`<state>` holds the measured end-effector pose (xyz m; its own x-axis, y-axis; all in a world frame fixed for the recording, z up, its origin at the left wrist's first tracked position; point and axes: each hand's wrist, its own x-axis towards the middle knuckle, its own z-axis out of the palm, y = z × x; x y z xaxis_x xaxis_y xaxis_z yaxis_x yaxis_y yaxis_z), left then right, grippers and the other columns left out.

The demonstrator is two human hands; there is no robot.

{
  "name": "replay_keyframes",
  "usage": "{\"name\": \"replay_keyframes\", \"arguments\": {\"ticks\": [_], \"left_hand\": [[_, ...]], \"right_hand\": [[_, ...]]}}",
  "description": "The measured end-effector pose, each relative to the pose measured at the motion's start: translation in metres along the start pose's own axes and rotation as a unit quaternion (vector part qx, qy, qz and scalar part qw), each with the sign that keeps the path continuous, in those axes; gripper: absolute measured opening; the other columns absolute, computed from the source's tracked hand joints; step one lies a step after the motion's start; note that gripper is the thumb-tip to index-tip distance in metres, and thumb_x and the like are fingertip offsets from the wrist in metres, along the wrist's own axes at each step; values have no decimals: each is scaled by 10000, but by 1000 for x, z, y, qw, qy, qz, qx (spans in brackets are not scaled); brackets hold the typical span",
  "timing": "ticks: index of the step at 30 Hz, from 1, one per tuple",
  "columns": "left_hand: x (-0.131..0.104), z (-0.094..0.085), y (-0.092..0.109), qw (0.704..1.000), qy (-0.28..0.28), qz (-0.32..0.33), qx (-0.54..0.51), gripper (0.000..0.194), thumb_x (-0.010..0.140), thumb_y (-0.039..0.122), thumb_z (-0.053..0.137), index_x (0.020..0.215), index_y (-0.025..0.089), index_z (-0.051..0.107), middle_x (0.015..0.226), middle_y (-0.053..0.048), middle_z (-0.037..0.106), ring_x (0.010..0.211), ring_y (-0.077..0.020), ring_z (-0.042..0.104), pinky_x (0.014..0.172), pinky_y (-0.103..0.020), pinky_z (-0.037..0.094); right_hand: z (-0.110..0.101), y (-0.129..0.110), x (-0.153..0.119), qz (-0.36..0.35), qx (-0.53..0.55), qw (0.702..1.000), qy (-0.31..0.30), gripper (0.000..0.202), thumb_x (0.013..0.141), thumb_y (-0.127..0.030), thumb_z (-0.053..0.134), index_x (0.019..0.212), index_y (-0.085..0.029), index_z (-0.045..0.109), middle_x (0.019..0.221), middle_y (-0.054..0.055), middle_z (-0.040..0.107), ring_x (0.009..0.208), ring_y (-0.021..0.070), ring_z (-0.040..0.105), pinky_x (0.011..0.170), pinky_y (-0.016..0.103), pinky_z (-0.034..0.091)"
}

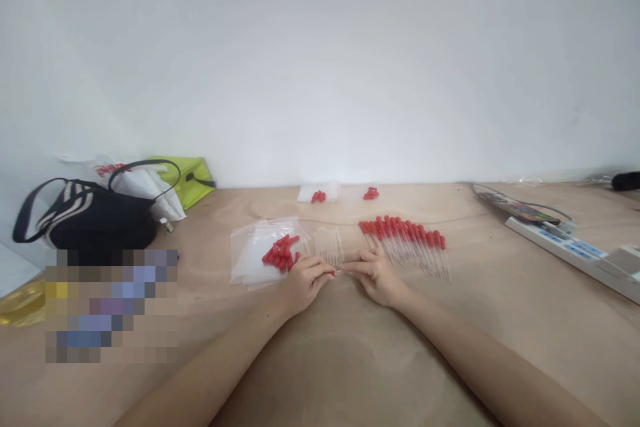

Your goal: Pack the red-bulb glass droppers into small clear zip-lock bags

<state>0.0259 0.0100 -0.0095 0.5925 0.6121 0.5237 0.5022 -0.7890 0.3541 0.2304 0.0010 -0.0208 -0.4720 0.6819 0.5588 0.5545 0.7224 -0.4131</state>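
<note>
My left hand [304,285] is closed, pinching a small red rubber bulb [333,273] between thumb and fingers. Facing it, my right hand [377,282] is closed on a thin glass dropper tube [339,271], whose end meets the bulb; how far it sits inside I cannot tell. Just beyond my hands lies a row of bare glass tubes [327,240]. To the left, a heap of red bulbs [280,255] rests on clear zip bags [243,260]. Several droppers with red bulbs [400,230] lie side by side to the right.
Two small groups of red bulbs [319,197] lie near the wall, one by a clear bag. A black bag [105,220], a white plastic bag [163,193] and a green bag [187,180] stand left. At right are a power strip [575,250] and a phone [520,205].
</note>
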Motion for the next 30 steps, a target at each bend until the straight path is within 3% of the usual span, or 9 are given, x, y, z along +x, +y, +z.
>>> {"name": "replay_keyframes", "arguments": {"ticks": [9, 17, 23, 30], "left_hand": [[2, 0, 2, 999, -22, 19, 25, 218, 875, 245, 389, 842, 168, 590, 765, -44, 599, 718, -159, 532, 715, -292, 402], [6, -2, 2, 998, -27, 45, 41, 228, 883, 258, 374, 847, 175, 584, 780, -43, 611, 745, -162, 532, 778, -322, 369], [4, -10, -4, 999, 9, 9, 38, 140, 855, 267, 456, 856, 197, 577, 785, -13, 645, 731, -142, 566, 830, -348, 296], [2, -6, -2, 999, 0, -10, 46, 143, 847, 254, 452, 816, 206, 584, 753, -4, 647, 709, -140, 564, 878, -362, 247]], "right_hand": [[2, -9, 0, -19, -99, 995, 9, 370, 747, -44, 444, 1005, -243, 618, 773, 40, 594, 683, 143, 492, 667, 307, 305], [4, -13, 3, -11, -81, 997, 6, 237, 828, -174, 432, 973, -223, 612, 739, 36, 601, 661, 137, 504, 659, 291, 318], [3, -8, 1, 5, -39, 999, 25, 214, 851, -221, 405, 978, -180, 572, 807, 58, 608, 753, 157, 529, 676, 280, 374], [2, -10, 1, -10, -109, 993, 39, 203, 838, -183, 403, 855, -189, 605, 736, 48, 608, 662, 149, 512, 668, 308, 316]]}}
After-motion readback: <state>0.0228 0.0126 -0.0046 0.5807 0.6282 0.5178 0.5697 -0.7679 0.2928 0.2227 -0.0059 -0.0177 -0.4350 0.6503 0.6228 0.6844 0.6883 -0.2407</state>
